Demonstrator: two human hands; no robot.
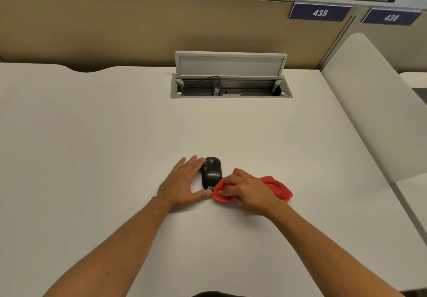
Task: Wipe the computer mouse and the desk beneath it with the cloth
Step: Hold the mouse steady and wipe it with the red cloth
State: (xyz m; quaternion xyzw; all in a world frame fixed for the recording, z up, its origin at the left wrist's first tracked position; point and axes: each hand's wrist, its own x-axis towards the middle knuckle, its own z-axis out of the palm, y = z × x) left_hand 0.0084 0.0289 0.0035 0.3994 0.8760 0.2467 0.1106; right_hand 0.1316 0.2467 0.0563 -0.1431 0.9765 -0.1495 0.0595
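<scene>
The black mouse (211, 172) sits on the white desk (115, 123), near its front edge and in the middle. The left hand (182, 182) lies beside it with fingers straight along the mouse's left side and the thumb reaching under its near end, steadying rather than gripping. The right hand (248, 191) is curled round a bunched red cloth (276, 187), whose leading fold touches the mouse's near right corner.

This looks like the start of wiping the mouse itself; the desk beneath is not yet uncovered. The next move probably calls for bringing the cloth up over the mouse's top while the left hand keeps it from sliding.

A small white label on the mouse's near end is too small to read. Blue signs on the partition read 435 (320, 12) and 436 (391, 17).
</scene>
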